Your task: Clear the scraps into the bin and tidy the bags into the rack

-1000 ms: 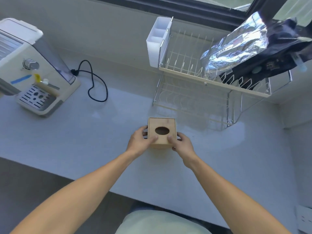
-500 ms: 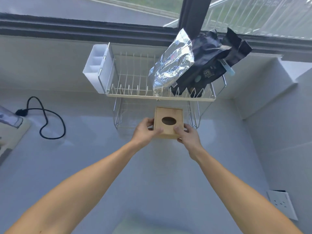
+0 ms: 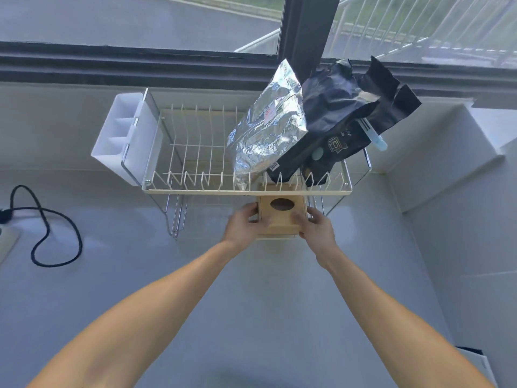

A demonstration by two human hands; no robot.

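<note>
Wooden bin (image 3: pixel 281 217), a small box with an oval hole in its lid, sits clamped between the left hand (image 3: pixel 242 226) and right hand (image 3: pixel 316 229), its far end under the dish rack (image 3: pixel 246 189) upper tier. Above it a silver foil bag (image 3: pixel 265 135) and a black bag (image 3: pixel 338 124) lean together in the rack (both upright, tilted). A white cutlery holder (image 3: pixel 123 138) hangs at the rack's left end; a black cord (image 3: pixel 44 228) loops on the counter (image 3: pixel 140 275).

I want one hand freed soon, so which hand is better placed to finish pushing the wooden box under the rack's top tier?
Probably the right hand. It grips the wooden box at its near right corner, behind it, so it can push. The left hand holds the left side, more alongside. Both now share the hold below the rack.
</note>
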